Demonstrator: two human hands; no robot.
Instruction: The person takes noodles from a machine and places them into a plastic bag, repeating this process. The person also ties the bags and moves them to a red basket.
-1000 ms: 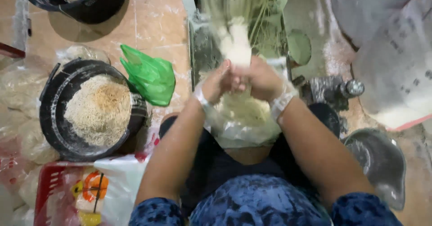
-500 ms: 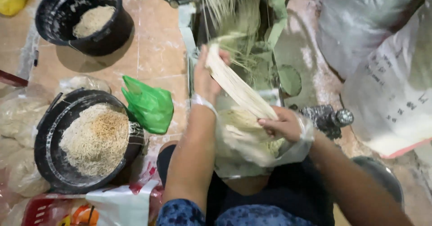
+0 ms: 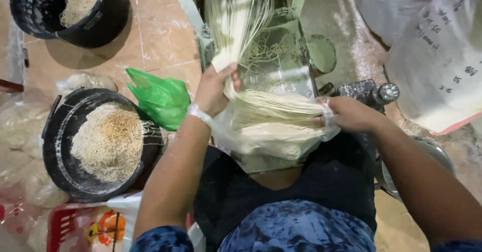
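Since a moment ago, the left hand (image 3: 213,89) has dropped to clamp the noodle strands (image 3: 271,112) beneath the machine (image 3: 281,56).
Right hand (image 3: 351,114) pinches them at the clear bag (image 3: 261,146); a white sack (image 3: 442,66) stands right, 2 black tubs (image 3: 60,156) of noodles on floor tiles (image 3: 160,36).

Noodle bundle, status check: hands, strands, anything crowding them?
Left hand grips noodle strands below the machine. Right hand holds their other end over clear bag. Green bag beside, apart.
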